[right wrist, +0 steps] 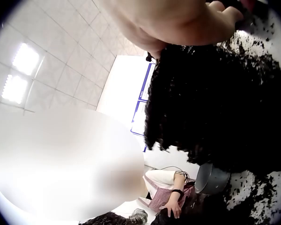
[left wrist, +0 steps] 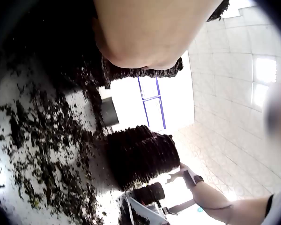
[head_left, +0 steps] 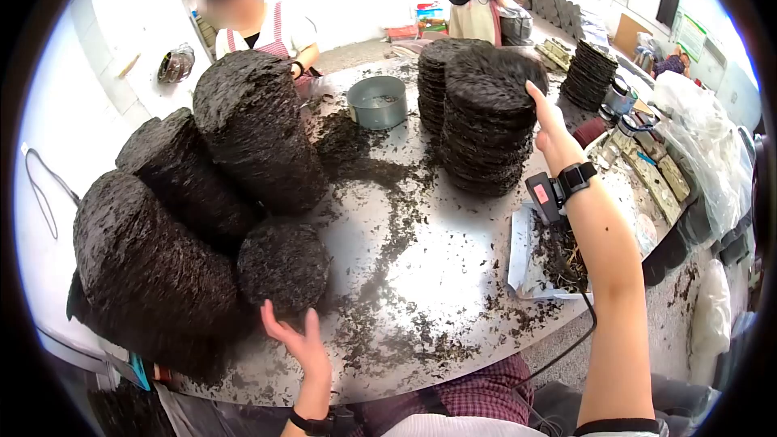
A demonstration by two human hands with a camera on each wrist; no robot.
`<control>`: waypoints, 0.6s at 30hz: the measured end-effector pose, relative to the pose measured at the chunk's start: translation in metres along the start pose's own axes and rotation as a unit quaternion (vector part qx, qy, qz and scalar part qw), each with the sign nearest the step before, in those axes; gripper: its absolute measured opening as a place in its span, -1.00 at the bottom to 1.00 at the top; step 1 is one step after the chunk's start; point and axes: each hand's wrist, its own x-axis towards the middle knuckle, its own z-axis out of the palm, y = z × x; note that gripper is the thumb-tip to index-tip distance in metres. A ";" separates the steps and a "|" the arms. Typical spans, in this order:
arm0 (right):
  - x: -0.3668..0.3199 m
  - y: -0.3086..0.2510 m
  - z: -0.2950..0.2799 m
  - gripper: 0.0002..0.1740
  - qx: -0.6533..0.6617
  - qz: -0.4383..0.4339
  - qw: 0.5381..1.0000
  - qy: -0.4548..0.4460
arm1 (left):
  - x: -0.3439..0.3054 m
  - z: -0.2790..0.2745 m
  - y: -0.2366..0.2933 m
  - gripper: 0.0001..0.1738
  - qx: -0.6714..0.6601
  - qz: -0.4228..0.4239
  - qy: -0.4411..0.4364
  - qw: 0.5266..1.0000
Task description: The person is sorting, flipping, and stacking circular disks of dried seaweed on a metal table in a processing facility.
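In the head view, my right hand (head_left: 552, 120) holds the edge of a dark round sheet (head_left: 506, 66), apparently dried seaweed, at the top of a tall stack (head_left: 490, 142). The thumb shows on the near side; the other fingers are mostly hidden behind the dark material. Low at the left, my left hand (head_left: 303, 348) has its fingers spread and holds nothing. Its fingertips are right at the lower rim of a round dark stack end (head_left: 283, 265). In the right wrist view, the right hand (right wrist: 192, 26) lies over the stack's edge.
Large dark stacks (head_left: 259, 129) crowd the table's left side. A grey round tin (head_left: 377, 103) stands near the far edge, and a white tray of scraps (head_left: 538, 263) at the right. Crumbs litter the metal table (head_left: 437, 235). Two people stand beyond it.
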 end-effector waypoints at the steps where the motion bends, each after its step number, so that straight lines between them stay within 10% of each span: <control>1: 0.012 0.005 0.000 -0.07 -0.072 -0.002 0.995 0.071 | 0.006 -0.004 0.002 -0.10 -0.032 -0.038 0.024 0.998; 5: 0.014 0.009 -0.024 0.02 -0.105 -0.133 0.983 0.065 | 0.041 -0.019 -0.030 0.08 -0.177 -0.196 0.113 0.958; 9: -0.064 0.037 -0.029 -0.19 -0.164 -0.342 0.920 0.105 | 0.068 -0.031 -0.055 0.10 -0.290 -0.371 -0.002 0.882; 12: -0.117 0.084 -0.034 -0.39 -0.274 -0.497 0.824 -0.007 | 0.064 -0.023 -0.058 0.06 -0.267 -0.358 0.008 0.895; 18: -0.274 0.150 -0.008 -0.32 -0.352 -0.472 0.684 -0.432 | 0.002 -0.010 -0.028 -0.02 -0.235 -0.394 -0.057 0.887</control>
